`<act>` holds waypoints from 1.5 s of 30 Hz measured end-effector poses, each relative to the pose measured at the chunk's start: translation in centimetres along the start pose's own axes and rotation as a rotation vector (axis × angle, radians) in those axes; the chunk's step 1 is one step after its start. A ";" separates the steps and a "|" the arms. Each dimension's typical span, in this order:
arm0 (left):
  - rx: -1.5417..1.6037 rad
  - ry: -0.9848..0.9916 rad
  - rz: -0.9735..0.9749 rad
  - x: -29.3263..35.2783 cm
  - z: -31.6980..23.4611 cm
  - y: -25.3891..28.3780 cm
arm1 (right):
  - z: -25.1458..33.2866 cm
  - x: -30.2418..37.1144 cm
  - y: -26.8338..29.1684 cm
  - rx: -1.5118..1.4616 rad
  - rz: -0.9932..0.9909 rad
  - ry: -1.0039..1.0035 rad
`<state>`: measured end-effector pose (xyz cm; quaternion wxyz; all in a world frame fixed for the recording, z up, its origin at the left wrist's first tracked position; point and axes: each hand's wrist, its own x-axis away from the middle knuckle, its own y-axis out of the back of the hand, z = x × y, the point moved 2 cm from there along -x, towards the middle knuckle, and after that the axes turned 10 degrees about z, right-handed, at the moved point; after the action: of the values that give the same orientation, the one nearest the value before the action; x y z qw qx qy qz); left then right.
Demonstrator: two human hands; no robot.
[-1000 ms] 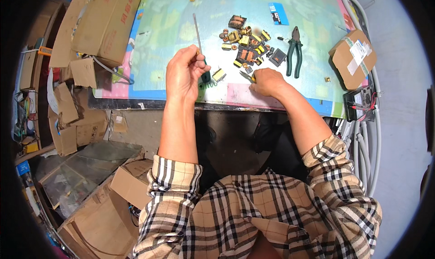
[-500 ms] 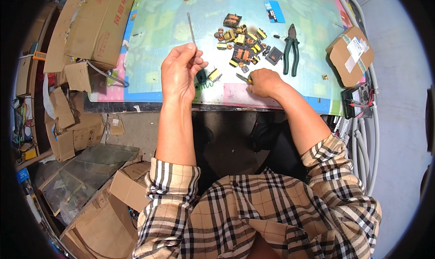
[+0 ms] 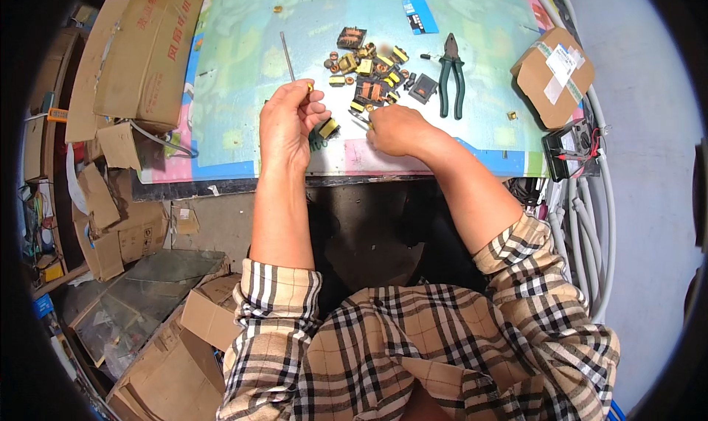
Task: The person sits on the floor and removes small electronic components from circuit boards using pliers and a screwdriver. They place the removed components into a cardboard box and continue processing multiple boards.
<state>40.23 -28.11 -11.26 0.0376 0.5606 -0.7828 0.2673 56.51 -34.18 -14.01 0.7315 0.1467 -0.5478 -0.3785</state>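
In my left hand (image 3: pixel 286 130), closed, is a screwdriver (image 3: pixel 287 57) with its long thin metal shaft pointing away from me. A small yellow bit (image 3: pixel 310 87) shows at the fingertips of that hand; its kind is unclear. My right hand (image 3: pixel 402 131) is closed on a pointed metal tool (image 3: pixel 361 118), whose handle is mostly hidden. Between the hands lies a yellow-and-black transformer (image 3: pixel 329 129). Just beyond the right hand is a heap of small transformers and copper coils (image 3: pixel 372 89). A black rocker switch (image 3: pixel 422 88) and green-handled pliers (image 3: pixel 450 78) lie right of the heap.
A large cardboard box (image 3: pixel 151 52) stands at the left of the table. On the right are a smaller cardboard box (image 3: pixel 549 89), a multimeter (image 3: pixel 566 150) with red leads and grey pipes (image 3: pixel 582 251). A blue card (image 3: pixel 420 16) lies at the back.
My right hand has moved left with the pointed tool, closer to my left hand and the heap. The view has shifted, and a yellow bit now shows at my left fingertips.
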 end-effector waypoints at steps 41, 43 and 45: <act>0.125 -0.125 0.016 -1.5 -5.4 2.9 | 4.4 -4.7 -0.6 -0.028 -0.227 0.097; 0.129 -0.121 0.006 -1.4 -5.7 2.8 | 5.0 -4.8 -0.6 -0.010 -0.200 0.036; 0.129 -0.119 0.003 -1.3 -5.8 2.8 | 5.3 -5.0 -0.9 -0.033 -0.187 -0.019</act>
<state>36.78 -23.65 -7.85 -0.0458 0.5756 -0.7657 0.2834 50.75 -30.13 -16.16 0.6900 0.1818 -0.5323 -0.4555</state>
